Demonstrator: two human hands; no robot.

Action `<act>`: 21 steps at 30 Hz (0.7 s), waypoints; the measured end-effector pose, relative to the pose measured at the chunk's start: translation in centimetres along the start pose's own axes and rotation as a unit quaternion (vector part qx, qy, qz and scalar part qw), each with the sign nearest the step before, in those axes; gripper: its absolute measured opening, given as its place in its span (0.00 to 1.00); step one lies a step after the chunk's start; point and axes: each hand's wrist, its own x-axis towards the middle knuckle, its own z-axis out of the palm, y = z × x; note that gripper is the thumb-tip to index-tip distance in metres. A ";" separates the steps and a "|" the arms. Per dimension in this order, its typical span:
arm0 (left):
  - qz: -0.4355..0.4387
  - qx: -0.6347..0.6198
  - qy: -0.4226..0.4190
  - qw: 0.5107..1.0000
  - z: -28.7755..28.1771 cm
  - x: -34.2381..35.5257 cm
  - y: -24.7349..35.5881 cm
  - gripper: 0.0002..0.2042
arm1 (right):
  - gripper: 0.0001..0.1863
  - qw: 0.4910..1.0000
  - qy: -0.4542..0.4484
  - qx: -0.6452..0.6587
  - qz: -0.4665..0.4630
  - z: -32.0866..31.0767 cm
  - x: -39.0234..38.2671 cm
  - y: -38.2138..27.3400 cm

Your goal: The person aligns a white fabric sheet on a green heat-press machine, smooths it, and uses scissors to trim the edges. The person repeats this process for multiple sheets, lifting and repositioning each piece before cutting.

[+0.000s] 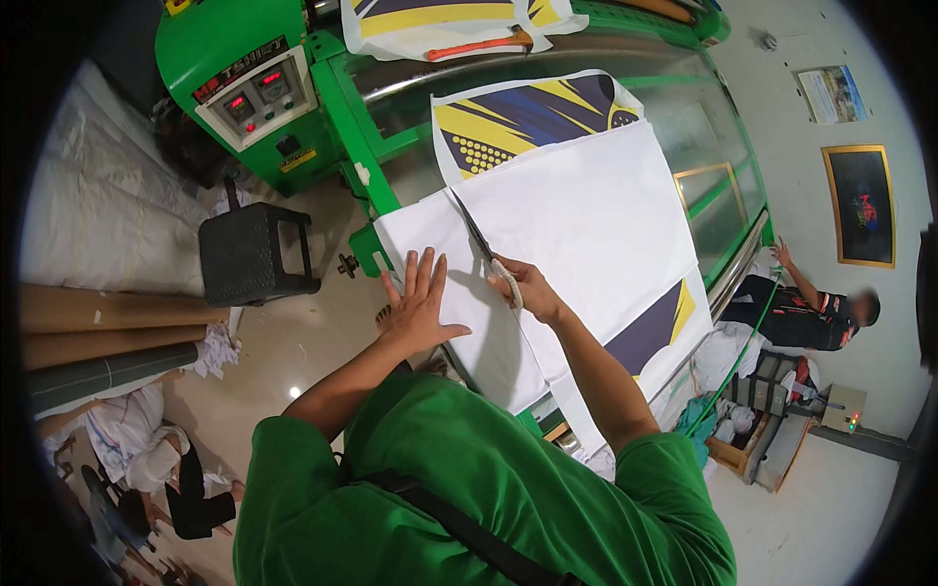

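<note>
Head view: right hand (532,293) has its fingers curled round the pale-wrapped handle of the scissors (475,230), dark blades angled toward the far left. Can't tell how wide the blades are parted. Left hand (415,313) lies palm down, fingers spread and gripping nothing, thumb out toward the scissors.

Both hands work over the white sheet (596,225), which lies across the near side of the green machine (210,59). Sheet is plain white, mostly smooth, hands' shadows on its left part. A line runs from the scissors toward the near edge; can't tell if it's a cut or an overlap. Patterned print shows at two spots: far print (528,112), yellow, navy and dots, past the far edge; near print (645,332), navy and yellow, at the near right.

Counts: 2 hands on the work, 1 pair of scissors. Far side of machine: 1 orange-handled tool (479,44) on more printed material (430,15). Control panel (256,98), far left: 2 red readouts. Left floor: 1 black stool (239,256). Right: 1 co-worker (801,311) in dark clothes, one hand at the machine's right end. Right wall: 1 poster (831,94), 1 gold-framed picture (862,205).
</note>
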 end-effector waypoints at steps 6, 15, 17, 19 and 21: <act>0.000 -0.005 -0.010 1.000 -0.2 0.1 0.0 0.68 | 0.42 1.000 -0.003 -0.001 0.000 0.0 0.4 0.4; 0.003 -0.005 -0.016 1.000 -0.1 0.1 0.0 0.67 | 0.44 0.999 -0.014 0.051 0.012 -0.3 2.3 -2.4; 0.005 0.001 -0.013 1.000 0.1 0.0 -0.1 0.68 | 0.45 0.999 -0.021 0.036 0.003 -0.2 2.5 -2.1; 0.012 0.005 0.003 1.000 0.0 -0.1 0.0 0.66 | 0.45 1.000 -0.016 0.022 -0.004 -0.1 2.8 -1.4; 0.024 0.013 0.024 0.999 0.0 0.1 0.0 0.64 | 0.46 1.000 0.003 0.011 -0.009 0.0 3.0 -0.6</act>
